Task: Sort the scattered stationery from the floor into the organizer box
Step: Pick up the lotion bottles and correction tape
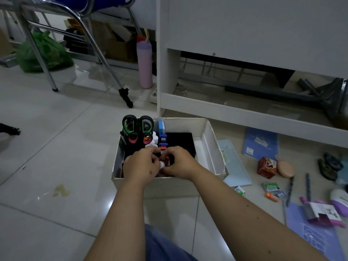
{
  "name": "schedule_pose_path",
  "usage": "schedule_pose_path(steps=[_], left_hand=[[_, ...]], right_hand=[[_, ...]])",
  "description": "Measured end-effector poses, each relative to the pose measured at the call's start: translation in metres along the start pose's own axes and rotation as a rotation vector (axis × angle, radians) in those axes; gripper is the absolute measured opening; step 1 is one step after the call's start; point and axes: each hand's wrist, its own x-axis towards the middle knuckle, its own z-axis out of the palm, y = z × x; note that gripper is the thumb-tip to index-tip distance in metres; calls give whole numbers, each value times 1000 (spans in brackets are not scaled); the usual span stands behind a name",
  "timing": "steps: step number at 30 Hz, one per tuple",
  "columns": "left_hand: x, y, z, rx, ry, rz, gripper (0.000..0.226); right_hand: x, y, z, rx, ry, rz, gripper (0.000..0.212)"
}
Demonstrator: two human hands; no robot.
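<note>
left hand (140, 163): curled inside the box (213, 147), pinching a small white-tipped item.
right hand (179, 162): curled on the same cluster; what it holds cannot be told.
risk: crowded near corner, so fingers may topple the scissors (138, 127).
floor: notebooks (260, 144), pens (290, 191) still outside.

Two bare forearms, no sleeves, left hand (142, 163), right hand (180, 162), blue trousers (162, 245)

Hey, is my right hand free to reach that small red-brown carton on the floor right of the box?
Probably not yet: the right hand is inside the white organizer box, busy with small items. The red-brown carton itself lies unobstructed.
</note>
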Motion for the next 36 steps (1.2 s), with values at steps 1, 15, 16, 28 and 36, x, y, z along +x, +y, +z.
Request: schedule_pose_path(steps=[1, 15, 16, 28, 36], left_hand=[[-1, 2, 1, 13, 14, 8, 35], [-17, 128, 71, -120, -135, 445, 39], [-20, 140, 85, -158, -167, 451, 40], [-63, 247, 258, -175, -583, 618, 55], [-69, 317, 344, -29, -719, 717, 54]], right_hand=[[-1, 0, -1, 11, 11, 10, 36], [-76, 71, -104, 198, 452, 172, 17], [-87, 84, -112, 203, 468, 205, 17], [-211, 269, -169, 45, 681, 596, 19], [-257, 366, -198, 91, 752, 892, 46]])
